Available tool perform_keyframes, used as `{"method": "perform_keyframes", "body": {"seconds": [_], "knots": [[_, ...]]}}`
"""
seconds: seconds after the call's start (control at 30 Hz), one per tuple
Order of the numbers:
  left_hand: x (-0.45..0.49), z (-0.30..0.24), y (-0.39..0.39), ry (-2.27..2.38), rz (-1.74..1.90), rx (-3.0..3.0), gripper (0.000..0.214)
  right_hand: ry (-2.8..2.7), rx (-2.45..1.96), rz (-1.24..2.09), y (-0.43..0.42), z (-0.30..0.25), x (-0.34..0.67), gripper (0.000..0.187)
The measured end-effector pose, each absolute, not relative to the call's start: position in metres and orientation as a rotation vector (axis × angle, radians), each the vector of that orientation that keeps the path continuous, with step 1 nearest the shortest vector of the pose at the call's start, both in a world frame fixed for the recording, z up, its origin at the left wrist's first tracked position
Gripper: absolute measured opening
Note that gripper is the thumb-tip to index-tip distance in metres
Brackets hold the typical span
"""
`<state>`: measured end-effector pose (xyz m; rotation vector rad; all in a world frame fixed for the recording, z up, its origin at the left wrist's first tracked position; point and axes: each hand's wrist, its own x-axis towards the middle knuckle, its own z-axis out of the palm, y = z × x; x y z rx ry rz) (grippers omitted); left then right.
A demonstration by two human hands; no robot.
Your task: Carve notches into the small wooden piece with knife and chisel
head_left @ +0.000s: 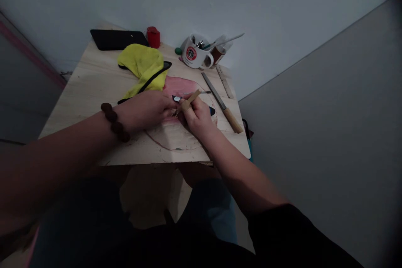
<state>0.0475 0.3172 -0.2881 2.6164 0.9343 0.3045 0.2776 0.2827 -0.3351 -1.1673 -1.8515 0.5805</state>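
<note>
My left hand (157, 108), with a dark beaded bracelet (114, 122) on its wrist, is closed over the board. Its fingers curl around something small that I cannot make out. Close against it, my right hand (200, 116) is closed on a knife; the blue and black handle end (212, 111) pokes out on the right. A short pale blade (176, 99) shows between the two hands. Around a right finger runs a tan band, with a tan strip (194, 95) sticking up. Beneath both hands lies a pink-stained patch (179, 86) inside a drawn curved outline, with small shavings about.
A wooden-handled file (231, 119) and a ruler (223, 81) lie on the right of the wooden board (78, 100). Behind stand a white mug (192, 55) of tools, a bottle (218, 52) and a red container (153, 37). A yellow cloth (141, 65) and black tablet (117, 39) lie left.
</note>
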Motion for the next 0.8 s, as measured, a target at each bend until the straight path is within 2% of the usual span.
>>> {"method": "perform_keyframes", "body": {"seconds": [0.8], "knots": [[0.0482,-0.2909,0.3191,0.949,0.28,2.615,0.033,-1.877,-1.198,0.573,0.2831,-0.3336,0.2783,0.04]]}}
